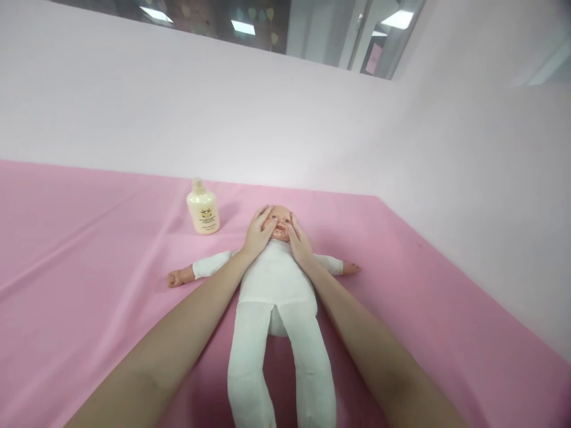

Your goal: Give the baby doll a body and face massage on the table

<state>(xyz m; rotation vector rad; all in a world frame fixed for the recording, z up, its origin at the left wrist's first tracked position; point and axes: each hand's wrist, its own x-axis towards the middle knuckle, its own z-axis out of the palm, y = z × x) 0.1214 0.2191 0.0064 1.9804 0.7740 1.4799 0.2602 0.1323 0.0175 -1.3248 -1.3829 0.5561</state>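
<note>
Pink sheeting (89, 285) covers the worktop, where a baby doll (276, 279) in a white suit lies on its back, arms spread. Both hands are flat and open, holding nothing: the left hand (256, 235) lies against one side of the doll's face, the right hand (300, 241) against the other. A cream bottle (203, 208) stands upright near the doll's head.

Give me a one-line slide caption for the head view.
Left hand and right hand cup the face of a baby doll lying on a pink sheet, cream bottle beside.
</note>
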